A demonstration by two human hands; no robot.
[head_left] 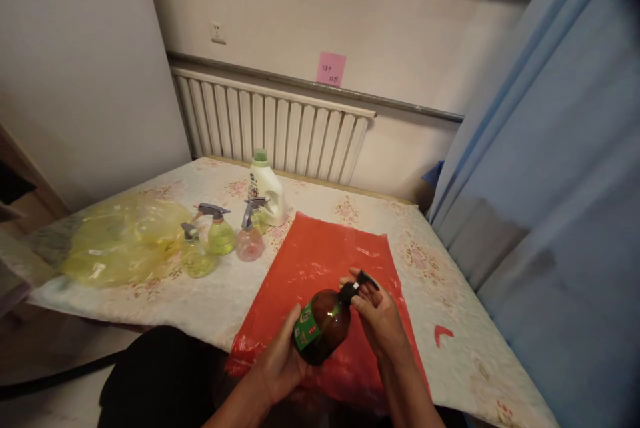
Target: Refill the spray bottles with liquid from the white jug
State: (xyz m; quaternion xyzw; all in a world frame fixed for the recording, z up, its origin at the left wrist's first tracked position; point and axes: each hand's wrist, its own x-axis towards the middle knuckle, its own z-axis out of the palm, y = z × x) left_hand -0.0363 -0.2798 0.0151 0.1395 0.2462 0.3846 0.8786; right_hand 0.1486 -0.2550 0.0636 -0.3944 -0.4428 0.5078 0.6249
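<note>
Brown bottle blocking red sheet's near half, far half passable — spray bottles left

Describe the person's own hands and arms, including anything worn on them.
The left hand and right hand are ungloved. No sleeve, watch or bracelet shows on the left forearm or right forearm. Parts of both hands are hidden.

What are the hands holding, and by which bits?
A brown pump bottle: the left hand holds its lower body, the right hand its black pump top.
</note>
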